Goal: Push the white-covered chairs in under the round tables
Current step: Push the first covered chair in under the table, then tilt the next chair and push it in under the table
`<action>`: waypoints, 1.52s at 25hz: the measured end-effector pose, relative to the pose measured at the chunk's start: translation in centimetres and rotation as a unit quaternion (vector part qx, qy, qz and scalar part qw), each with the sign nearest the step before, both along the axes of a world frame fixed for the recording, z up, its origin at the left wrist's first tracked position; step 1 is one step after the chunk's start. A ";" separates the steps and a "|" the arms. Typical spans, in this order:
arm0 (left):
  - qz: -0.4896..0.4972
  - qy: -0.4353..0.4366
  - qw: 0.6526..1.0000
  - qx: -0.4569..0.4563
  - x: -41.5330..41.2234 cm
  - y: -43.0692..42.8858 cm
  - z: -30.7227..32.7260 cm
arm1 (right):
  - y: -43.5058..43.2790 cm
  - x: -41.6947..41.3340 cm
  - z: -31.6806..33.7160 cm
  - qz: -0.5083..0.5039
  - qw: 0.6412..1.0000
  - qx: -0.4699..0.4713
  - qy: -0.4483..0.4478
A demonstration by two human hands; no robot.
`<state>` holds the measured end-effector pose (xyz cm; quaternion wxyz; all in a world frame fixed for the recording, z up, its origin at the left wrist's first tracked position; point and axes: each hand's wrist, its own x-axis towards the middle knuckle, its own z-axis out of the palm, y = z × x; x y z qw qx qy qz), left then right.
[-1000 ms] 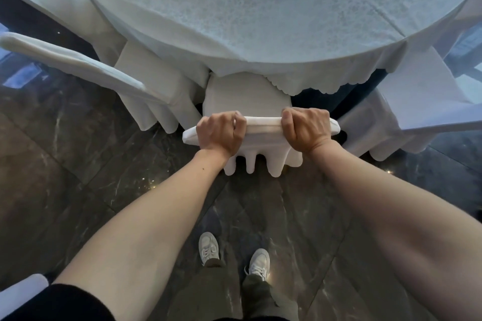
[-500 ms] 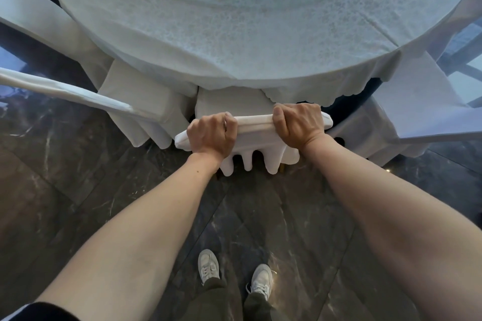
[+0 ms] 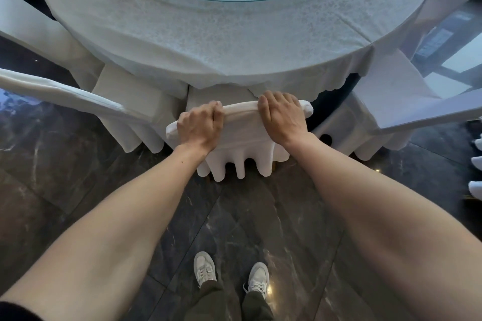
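Against the table (image 3: 182, 41) stands a white-draped chair (image 3: 242, 134).

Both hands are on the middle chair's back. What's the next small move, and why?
Probably let go. The left hand and right hand grip the middle chair, whose seat is almost wholly under the tablecloth hem, with its back close to that hem. There seems little room to push further.

Banquet hall (clothed round table (image 3: 182, 41), covered chairs (image 3: 242, 138))
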<state>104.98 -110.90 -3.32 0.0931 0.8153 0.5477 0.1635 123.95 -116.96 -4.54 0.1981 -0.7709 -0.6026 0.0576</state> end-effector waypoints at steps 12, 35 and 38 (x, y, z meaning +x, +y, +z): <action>-0.147 -0.074 0.986 0.033 -2.4 -11.5 5.1 | -11.9 -3.0 6.8 0.044 0.998 -0.003 0.047; -0.474 -0.119 0.871 0.052 26.8 -23.5 10.0 | -34.3 19.5 13.1 -0.241 0.965 0.037 -0.101; -0.472 -0.112 0.873 0.046 33.7 -26.6 9.7 | -37.9 26.0 12.7 -0.242 0.965 0.032 -0.097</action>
